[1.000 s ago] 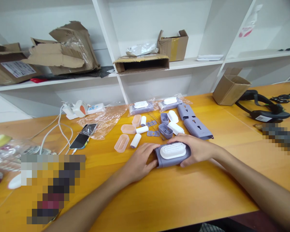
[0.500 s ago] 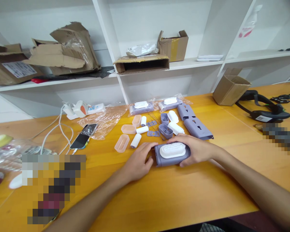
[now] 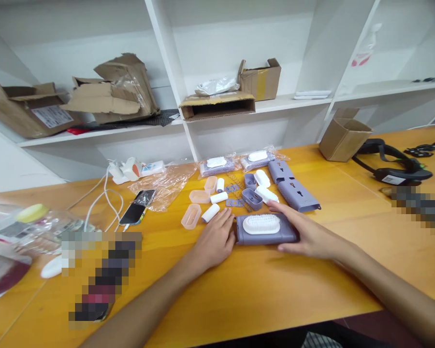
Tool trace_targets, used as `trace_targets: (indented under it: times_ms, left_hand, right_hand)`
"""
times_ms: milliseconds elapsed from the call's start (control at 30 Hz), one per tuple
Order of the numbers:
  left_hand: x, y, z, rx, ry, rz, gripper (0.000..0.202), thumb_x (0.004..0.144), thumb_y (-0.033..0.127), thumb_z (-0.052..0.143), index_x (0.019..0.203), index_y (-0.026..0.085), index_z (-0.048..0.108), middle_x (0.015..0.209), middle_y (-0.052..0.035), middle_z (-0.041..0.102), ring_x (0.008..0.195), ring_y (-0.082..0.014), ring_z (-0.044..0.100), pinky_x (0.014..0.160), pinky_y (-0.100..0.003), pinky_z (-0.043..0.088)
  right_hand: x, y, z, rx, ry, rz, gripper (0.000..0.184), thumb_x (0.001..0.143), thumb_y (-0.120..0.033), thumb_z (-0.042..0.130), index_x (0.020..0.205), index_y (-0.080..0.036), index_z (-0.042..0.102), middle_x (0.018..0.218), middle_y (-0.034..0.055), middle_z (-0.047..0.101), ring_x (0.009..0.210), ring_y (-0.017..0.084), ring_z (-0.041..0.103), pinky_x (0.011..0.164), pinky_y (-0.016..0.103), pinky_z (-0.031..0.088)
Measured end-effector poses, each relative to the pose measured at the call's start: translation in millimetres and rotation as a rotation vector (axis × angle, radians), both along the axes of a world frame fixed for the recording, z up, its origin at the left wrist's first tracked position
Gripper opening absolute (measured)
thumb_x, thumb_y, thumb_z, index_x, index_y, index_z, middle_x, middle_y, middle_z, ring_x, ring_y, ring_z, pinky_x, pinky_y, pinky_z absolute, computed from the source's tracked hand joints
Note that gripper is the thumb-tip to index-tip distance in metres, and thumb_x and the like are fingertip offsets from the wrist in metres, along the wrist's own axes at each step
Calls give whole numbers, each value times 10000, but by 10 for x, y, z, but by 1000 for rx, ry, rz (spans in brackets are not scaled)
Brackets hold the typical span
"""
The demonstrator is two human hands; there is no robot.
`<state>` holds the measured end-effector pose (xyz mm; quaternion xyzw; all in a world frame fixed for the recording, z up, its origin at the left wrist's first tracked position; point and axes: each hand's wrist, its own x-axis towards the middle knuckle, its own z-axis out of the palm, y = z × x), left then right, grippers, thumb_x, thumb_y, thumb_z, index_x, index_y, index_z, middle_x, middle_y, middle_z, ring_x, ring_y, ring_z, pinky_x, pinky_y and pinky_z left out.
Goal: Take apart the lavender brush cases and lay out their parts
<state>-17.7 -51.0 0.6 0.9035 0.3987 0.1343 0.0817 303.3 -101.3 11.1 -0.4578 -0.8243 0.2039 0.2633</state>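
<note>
A purple-grey scrub brush [image 3: 286, 235] lies on the table with its oval white bristle pad [image 3: 261, 224] facing up. Flat on the tabletop, my left hand [image 3: 217, 237] rests beside the brush's left end, fingers stretched out and holding nothing. My right hand [image 3: 308, 234] is at the brush's right end, thumb and fingers spread around it; whether it touches the casing is hard to tell. Behind the brush are purple cups [image 3: 252, 198], white oval brush heads [image 3: 267, 195], flat purple pieces [image 3: 235, 203], white rollers [image 3: 210, 213] and translucent peach trays [image 3: 191, 216].
Two bagged brushes [image 3: 217, 166] and two purple casings [image 3: 297, 194] sit farther back. A phone [image 3: 137, 207] on a cable and a power strip [image 3: 152, 168] are at left, near a clear jar with a yellow lid [image 3: 32, 213]. A headset [image 3: 395, 169] and cardboard box [image 3: 344, 137] stand right.
My right hand has loosened and spread around the brush's right end. The brush sits flatter. My left hand's fingers have straightened out flat. The view has shifted slightly.
</note>
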Motion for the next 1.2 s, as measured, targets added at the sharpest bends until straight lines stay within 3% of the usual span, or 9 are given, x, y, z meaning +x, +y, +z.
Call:
trace_targets:
  times_ms: [67,133,300,567,900,1067,1200]
  left_hand:
    - [-3,-1,-16,25,13,-13,547,996,214,486,1525,78,512,1648,-205,456,1578,-321,373,1296,-520,357]
    - [-6,-1,-28,39,33,-21,550,1007,228,473,1539,89,493,1660,-197,439,1583,-317,363,1300,-519,343]
    - [2,-4,3,26,114,-14,575,1027,241,429,1572,59,437,1696,-213,355,1607,-327,300,1311,-538,302]
    - [-12,27,12,42,159,-48,584,1032,233,395,1585,48,413,1711,-216,308,1618,-326,265,1311,-538,292]
    - [-10,38,-3,11,90,-47,606,1008,227,444,1588,55,406,1697,-237,337,1609,-344,285,1296,-577,301]
    - [-22,9,88,-59,-66,-71,629,1020,230,475,1630,144,350,1682,-176,414,1578,-309,377,1312,-567,291]
    - [-28,-10,157,-130,-206,-172,533,1030,262,529,1558,235,460,1599,-115,542,1486,-279,504,1273,-522,382]
  right_hand:
    - [83,-221,-131,34,-52,-145,1005,939,-502,709,1717,-288,110,1730,126,337,1538,370,427,1216,567,451]
    - [150,-417,-266,78,-159,-272,917,990,-506,635,1718,-274,127,1710,138,372,1513,374,465,1213,583,453]
    - [177,-622,-432,165,-387,-304,784,1058,-531,503,1713,-268,161,1703,99,377,1574,341,361,1305,615,277]
    - [147,-558,-410,156,-421,-278,754,1086,-540,436,1706,-285,90,1736,75,276,1609,317,263,1324,601,207]
    - [141,-545,-352,182,-344,-250,816,1062,-475,529,1717,-294,77,1717,117,342,1577,360,341,1293,663,265]
    - [74,-519,-237,171,-247,-245,912,1016,-440,609,1721,-291,50,1691,131,408,1550,372,404,1265,655,357]
    - [33,-480,-207,161,-192,-213,849,997,-398,624,1705,-317,162,1683,118,429,1526,361,449,1262,661,357]
